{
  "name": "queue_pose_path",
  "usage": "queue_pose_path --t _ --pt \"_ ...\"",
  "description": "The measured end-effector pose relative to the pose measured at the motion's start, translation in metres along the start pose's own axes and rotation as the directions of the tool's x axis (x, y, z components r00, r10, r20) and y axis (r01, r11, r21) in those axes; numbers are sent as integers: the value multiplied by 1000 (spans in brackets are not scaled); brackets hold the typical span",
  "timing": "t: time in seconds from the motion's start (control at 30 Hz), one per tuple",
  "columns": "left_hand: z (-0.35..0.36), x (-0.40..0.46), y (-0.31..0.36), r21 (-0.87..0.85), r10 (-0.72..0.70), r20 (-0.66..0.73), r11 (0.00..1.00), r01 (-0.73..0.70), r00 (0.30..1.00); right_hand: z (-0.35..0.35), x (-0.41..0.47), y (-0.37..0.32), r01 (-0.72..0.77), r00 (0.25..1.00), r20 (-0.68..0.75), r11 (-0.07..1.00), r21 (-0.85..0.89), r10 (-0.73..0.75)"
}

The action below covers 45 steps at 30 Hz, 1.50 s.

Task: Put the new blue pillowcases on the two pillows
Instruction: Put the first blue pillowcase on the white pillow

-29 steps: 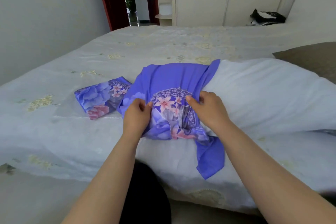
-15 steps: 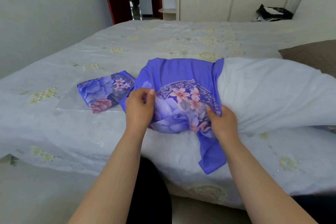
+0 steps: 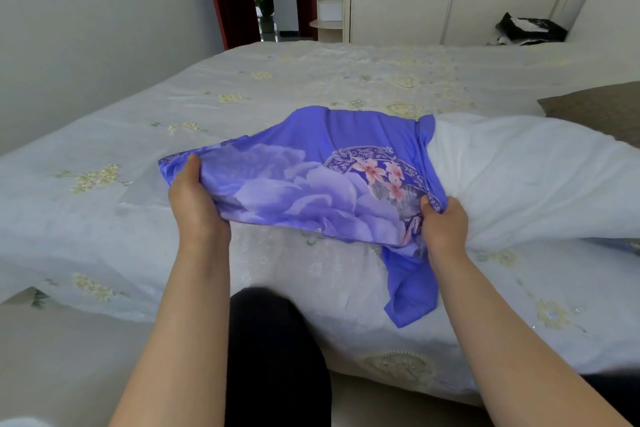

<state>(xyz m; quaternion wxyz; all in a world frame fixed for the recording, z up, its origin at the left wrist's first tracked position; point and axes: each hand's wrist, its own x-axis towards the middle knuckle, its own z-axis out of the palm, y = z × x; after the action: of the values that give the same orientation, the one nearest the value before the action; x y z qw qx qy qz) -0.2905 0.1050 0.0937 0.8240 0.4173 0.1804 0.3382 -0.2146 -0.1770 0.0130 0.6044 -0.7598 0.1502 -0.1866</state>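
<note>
Fingers of the left hand (image 3: 194, 204) are pinching the far-left edge of the blue floral pillowcase (image 3: 311, 184); the right hand (image 3: 445, 227) is gripping its bunched opening against the white pillow (image 3: 526, 180). Since a second ago the left hand is pulling outward, spreading the case flat across the bed (image 3: 311, 80) and now hiding the second folded one, probably readying it to go on.

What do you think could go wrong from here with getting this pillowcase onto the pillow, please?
The pillowcase covers only the end of the white pillow, so a pull by the left hand could slip it off. A loose flap hangs below the right hand and may bunch or snag.
</note>
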Motion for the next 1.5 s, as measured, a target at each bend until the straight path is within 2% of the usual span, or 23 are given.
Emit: queue_pose_path --t 0.1,0.17,0.23,0.27,0.3,0.37,0.47,0.53,0.57,0.63,0.67,0.7,0.73,0.77,0.8,0.83,0.87,0.93,1.0,1.07,1.24,1.34,1.5 --pt "-31 -2 -6 302 -56 -197 946 115 979 2 4 -4 -5 1000 20 999 -48 6" --pt "-62 3 -20 686 -153 -195 684 247 969 3 3 -5 -4 1000 24 999 -54 5" --pt "-89 10 -33 923 -220 -91 347 165 971 3 -1 -5 -13 999 30 1000 -22 14" --pt "-94 9 -36 955 -206 -57 273 113 977 3 -3 -6 -24 999 41 1000 8 24" --pt "-94 8 -36 949 -171 -55 298 105 984 3 -6 -8 -35 998 59 999 33 33" --pt "-82 4 -28 837 -106 -95 529 137 990 2 -11 -12 -66 990 125 996 53 59" --pt "-59 -11 -1 335 -259 -34 907 255 965 0 -14 -15 -97 969 231 995 24 89" --pt "-48 -23 17 23 -266 125 964 266 956 -5 -9 -13 -67 963 259 997 -45 76" --pt "-46 -27 24 -24 -241 141 969 246 960 -7 -7 -12 -57 965 252 995 -82 76" --pt "-54 -29 23 122 -261 85 961 250 962 -9 -4 -10 -47 969 236 994 -99 69" --pt "-62 -26 18 378 -257 34 898 225 966 -9 -4 -10 -39 971 233 995 -89 59" --pt "-70 -20 12 685 -231 -2 709 169 973 -8 -5 -9 -35 972 228 996 -77 52" --pt "-78 -16 6 897 -192 -4 433 88 981 -7 -6 -8 -27 973 226 998 -57 39" --pt "-84 -14 -1 988 -113 19 153 -1 993 -7 -9 -7 -23 975 221 999 -38 31" --pt "-85 -16 -7 995 13 94 -31 -93 996 -6 -13 -7 -10 977 213 1000 -22 15" --pt "-79 -21 -12 968 189 247 -99 -232 950 -6 -18 -6 8 981 195 1000 -9 -6" --pt "-66 -30 -17 910 325 414 -111 -401 850 -6 -23 -5 34 984 175 999 3 -34" --pt "-32 -47 -27 785 307 593 -15 -619 744 -7 -35 -2 73 986 148 997 5 -73" --pt "-6 -62 -44 773 82 629 34 -633 773 -12 -43 3 69 982 178 995 -66 -57" --pt "4 -70 -58 777 -4 627 -69 -626 779 -19 -44 11 56 968 250 987 -154 -16" --pt "1 -69 -60 794 81 608 -88 -602 790 -27 -47 1 71 941 328 997 42 -81" --pt "6 -74 -58 802 104 597 -43 -596 795 -20 -55 -14 -100 896 444 955 278 -35" --pt "5 -75 -58 862 54 503 39 -505 863 -7 -54 -19 -178 850 527 937 299 -7"
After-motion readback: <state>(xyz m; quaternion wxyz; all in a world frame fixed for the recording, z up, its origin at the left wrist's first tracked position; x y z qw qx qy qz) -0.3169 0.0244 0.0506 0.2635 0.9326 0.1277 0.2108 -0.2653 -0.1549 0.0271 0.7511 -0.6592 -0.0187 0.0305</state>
